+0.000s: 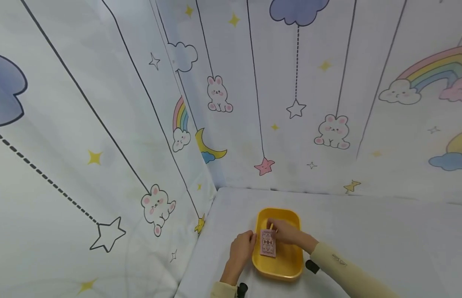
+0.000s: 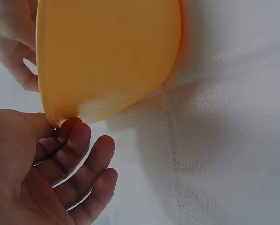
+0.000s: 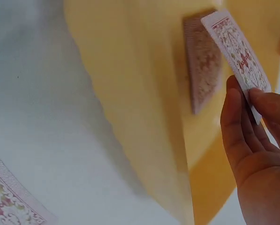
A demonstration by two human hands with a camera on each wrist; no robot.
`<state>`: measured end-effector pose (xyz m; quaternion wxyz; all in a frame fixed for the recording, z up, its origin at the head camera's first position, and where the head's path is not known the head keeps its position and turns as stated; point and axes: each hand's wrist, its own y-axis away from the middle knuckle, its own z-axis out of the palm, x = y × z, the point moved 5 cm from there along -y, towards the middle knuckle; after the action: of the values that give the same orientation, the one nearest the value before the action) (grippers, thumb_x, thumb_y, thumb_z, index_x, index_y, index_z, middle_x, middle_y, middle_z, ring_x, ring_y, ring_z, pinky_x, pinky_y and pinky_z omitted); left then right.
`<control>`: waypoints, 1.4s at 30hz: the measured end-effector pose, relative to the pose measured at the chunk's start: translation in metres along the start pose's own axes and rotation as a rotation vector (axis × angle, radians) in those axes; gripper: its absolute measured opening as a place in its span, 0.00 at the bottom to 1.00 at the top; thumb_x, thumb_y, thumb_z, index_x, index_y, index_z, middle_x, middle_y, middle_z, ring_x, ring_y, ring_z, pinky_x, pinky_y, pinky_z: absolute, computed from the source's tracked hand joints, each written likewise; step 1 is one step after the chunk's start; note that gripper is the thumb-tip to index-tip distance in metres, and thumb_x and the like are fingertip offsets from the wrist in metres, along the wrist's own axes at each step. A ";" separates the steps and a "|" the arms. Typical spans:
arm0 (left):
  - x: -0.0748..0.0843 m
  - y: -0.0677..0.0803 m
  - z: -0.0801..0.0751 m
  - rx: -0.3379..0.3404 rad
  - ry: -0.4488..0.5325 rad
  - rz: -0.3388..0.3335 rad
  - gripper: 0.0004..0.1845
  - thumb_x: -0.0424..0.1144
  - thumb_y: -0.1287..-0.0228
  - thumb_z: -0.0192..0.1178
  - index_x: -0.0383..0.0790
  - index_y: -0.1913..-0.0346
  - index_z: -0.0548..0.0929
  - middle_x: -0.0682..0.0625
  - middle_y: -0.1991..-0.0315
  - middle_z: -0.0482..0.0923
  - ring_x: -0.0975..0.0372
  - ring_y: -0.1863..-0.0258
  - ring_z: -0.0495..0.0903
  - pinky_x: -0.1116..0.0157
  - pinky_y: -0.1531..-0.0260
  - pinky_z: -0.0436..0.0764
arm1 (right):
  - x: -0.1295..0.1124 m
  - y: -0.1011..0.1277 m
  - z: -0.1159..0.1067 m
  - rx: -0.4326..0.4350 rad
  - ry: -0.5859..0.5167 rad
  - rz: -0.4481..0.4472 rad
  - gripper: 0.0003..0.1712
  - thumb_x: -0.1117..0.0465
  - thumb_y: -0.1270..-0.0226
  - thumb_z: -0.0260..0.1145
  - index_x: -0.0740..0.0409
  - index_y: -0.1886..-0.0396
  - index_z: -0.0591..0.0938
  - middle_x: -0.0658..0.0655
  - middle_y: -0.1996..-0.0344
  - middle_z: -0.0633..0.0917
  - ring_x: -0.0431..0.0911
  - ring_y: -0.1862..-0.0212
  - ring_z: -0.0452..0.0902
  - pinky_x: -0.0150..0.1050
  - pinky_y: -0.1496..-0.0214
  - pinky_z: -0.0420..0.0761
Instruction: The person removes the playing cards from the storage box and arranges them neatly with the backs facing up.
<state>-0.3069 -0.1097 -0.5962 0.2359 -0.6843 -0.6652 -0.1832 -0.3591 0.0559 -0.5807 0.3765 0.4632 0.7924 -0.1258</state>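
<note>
A yellow tray (image 1: 279,271) with raised walls stands on the white surface. At its left rim, my left hand (image 1: 241,249) pinches the edge between thumb and index finger; in the left wrist view the other fingers of this hand (image 2: 60,173) are bent beside the wall. Over the tray, my right hand (image 1: 288,232) holds a playing card (image 3: 240,54) with a red floral back, tilted between thumb and fingers. Beneath it a stack of playing cards (image 3: 205,65), backs up, lies on the tray floor. How many cards are in the hand I cannot tell.
In the right wrist view, the corner of another floral-backed card (image 3: 11,204) shows outside the tray at lower left. White cloth walls (image 1: 253,124) printed with rabbits, stars and clouds rise at the left and back of the white tabletop (image 1: 383,248).
</note>
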 end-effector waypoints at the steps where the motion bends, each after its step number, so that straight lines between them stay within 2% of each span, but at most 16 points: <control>1: 0.000 0.000 0.000 0.002 -0.001 0.001 0.17 0.46 0.24 0.55 0.47 0.75 0.72 0.58 0.82 0.64 0.68 0.84 0.63 0.70 0.83 0.61 | 0.001 0.003 -0.004 0.000 -0.045 0.003 0.10 0.70 0.29 0.63 0.58 0.52 0.75 0.56 0.65 0.81 0.46 0.66 0.76 0.42 0.64 0.81; 4: 0.001 0.000 0.000 0.012 0.003 0.003 0.17 0.46 0.24 0.55 0.47 0.75 0.72 0.57 0.82 0.64 0.67 0.84 0.63 0.70 0.83 0.61 | 0.005 0.011 -0.017 0.002 -0.143 -0.014 0.11 0.68 0.29 0.64 0.60 0.50 0.76 0.57 0.63 0.80 0.48 0.64 0.78 0.47 0.61 0.84; 6: 0.001 0.000 0.000 0.020 0.004 0.006 0.17 0.45 0.24 0.55 0.46 0.75 0.73 0.57 0.82 0.65 0.67 0.84 0.63 0.70 0.83 0.61 | 0.008 0.018 -0.027 0.014 -0.168 -0.047 0.12 0.67 0.29 0.64 0.61 0.49 0.76 0.57 0.63 0.81 0.49 0.64 0.79 0.47 0.60 0.85; 12: 0.002 0.002 0.000 0.022 0.005 0.011 0.14 0.45 0.24 0.55 0.45 0.71 0.77 0.57 0.81 0.67 0.67 0.83 0.64 0.70 0.82 0.63 | 0.028 0.042 -0.057 0.074 -0.195 -0.080 0.15 0.61 0.28 0.65 0.62 0.47 0.77 0.57 0.62 0.83 0.48 0.65 0.81 0.40 0.62 0.85; 17: 0.002 0.002 0.002 0.020 0.013 0.002 0.14 0.45 0.24 0.55 0.45 0.71 0.76 0.57 0.81 0.67 0.67 0.82 0.64 0.70 0.81 0.63 | 0.053 0.071 -0.079 0.127 -0.251 -0.078 0.18 0.57 0.28 0.65 0.63 0.46 0.77 0.59 0.61 0.85 0.45 0.64 0.82 0.44 0.59 0.86; 21: 0.001 0.003 0.002 0.010 0.028 -0.018 0.15 0.46 0.24 0.55 0.46 0.71 0.75 0.57 0.81 0.66 0.66 0.81 0.65 0.70 0.80 0.63 | 0.082 0.097 -0.090 0.157 -0.237 -0.073 0.19 0.56 0.27 0.65 0.64 0.45 0.78 0.58 0.63 0.85 0.42 0.65 0.83 0.42 0.59 0.86; 25: 0.002 0.005 0.001 -0.001 0.030 -0.023 0.15 0.46 0.23 0.54 0.46 0.71 0.74 0.57 0.80 0.66 0.66 0.81 0.65 0.70 0.80 0.63 | 0.116 0.121 -0.094 0.150 -0.219 -0.004 0.19 0.57 0.28 0.66 0.66 0.45 0.78 0.59 0.62 0.85 0.41 0.65 0.83 0.37 0.62 0.85; 31: 0.004 0.005 0.000 0.012 0.036 -0.022 0.14 0.45 0.24 0.55 0.46 0.71 0.75 0.56 0.81 0.66 0.66 0.81 0.65 0.70 0.80 0.63 | 0.153 0.147 -0.093 0.124 -0.214 0.034 0.17 0.59 0.28 0.65 0.69 0.48 0.79 0.58 0.65 0.84 0.39 0.67 0.81 0.39 0.64 0.85; 37: 0.002 0.004 0.002 -0.014 0.044 -0.024 0.14 0.45 0.23 0.54 0.45 0.70 0.75 0.56 0.80 0.66 0.66 0.81 0.65 0.70 0.80 0.64 | 0.174 0.164 -0.090 0.084 -0.195 0.095 0.16 0.59 0.28 0.65 0.68 0.50 0.80 0.56 0.66 0.84 0.41 0.68 0.79 0.37 0.65 0.82; 42: 0.000 0.003 0.003 -0.020 0.053 -0.052 0.13 0.45 0.24 0.55 0.45 0.69 0.76 0.56 0.80 0.67 0.66 0.81 0.66 0.70 0.80 0.65 | 0.182 0.169 -0.086 0.106 -0.079 0.141 0.15 0.56 0.30 0.67 0.62 0.52 0.81 0.53 0.67 0.83 0.39 0.69 0.75 0.33 0.66 0.77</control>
<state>-0.3041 -0.1079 -0.5989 0.2417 -0.6640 -0.6744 -0.2141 -0.3125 0.3112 -0.6263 0.3903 0.5320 0.7344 -0.1589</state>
